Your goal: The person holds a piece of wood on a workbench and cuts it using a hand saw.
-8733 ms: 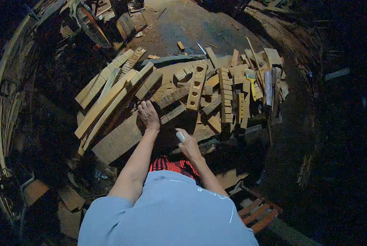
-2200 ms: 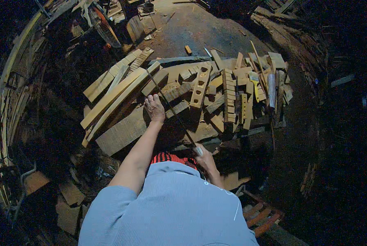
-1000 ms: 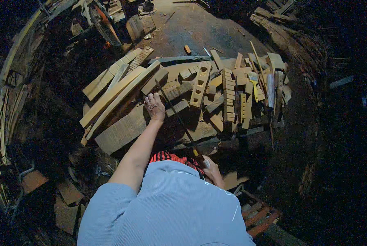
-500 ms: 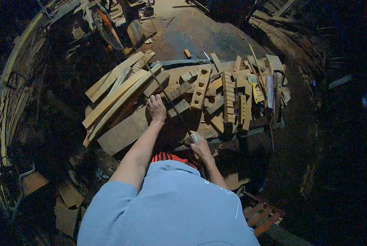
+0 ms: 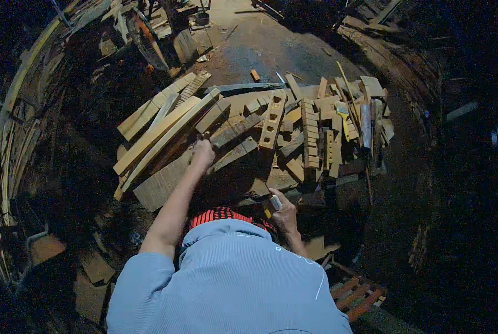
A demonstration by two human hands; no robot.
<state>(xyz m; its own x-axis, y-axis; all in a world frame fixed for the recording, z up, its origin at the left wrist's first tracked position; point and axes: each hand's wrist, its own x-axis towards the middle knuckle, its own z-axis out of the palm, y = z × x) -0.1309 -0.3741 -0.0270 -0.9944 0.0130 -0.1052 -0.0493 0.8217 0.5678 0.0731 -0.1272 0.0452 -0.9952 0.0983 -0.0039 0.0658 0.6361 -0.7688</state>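
My left hand (image 5: 203,152) reaches over the wood pile. Its shaded fingers are bent in beside the near end of a greyish wood block (image 5: 235,132), and what they hold cannot be made out. Below its wrist lies a wide, flat board (image 5: 162,181). Close to my body, at the near edge of the pile, my right hand (image 5: 285,214) is closed round the white and yellow handle of a handsaw (image 5: 276,202). Only a thin sliver of its blade shows. A block with square holes (image 5: 272,121) lies beyond that hand.
Long pale planks (image 5: 162,136) lie at the pile's left. Towards the right are a notched strip (image 5: 310,133), a brush with a yellow handle (image 5: 345,119) and a grey-brown cylinder (image 5: 366,125). An orange block (image 5: 254,74) is on the floor beyond. A slatted wooden piece (image 5: 360,298) stands lower right.
The saw's long blade, which lay across the wood, has swung away and hardly shows. My right hand has moved slightly right and nearer me. My left hand has shifted a little left, fingers more bent.
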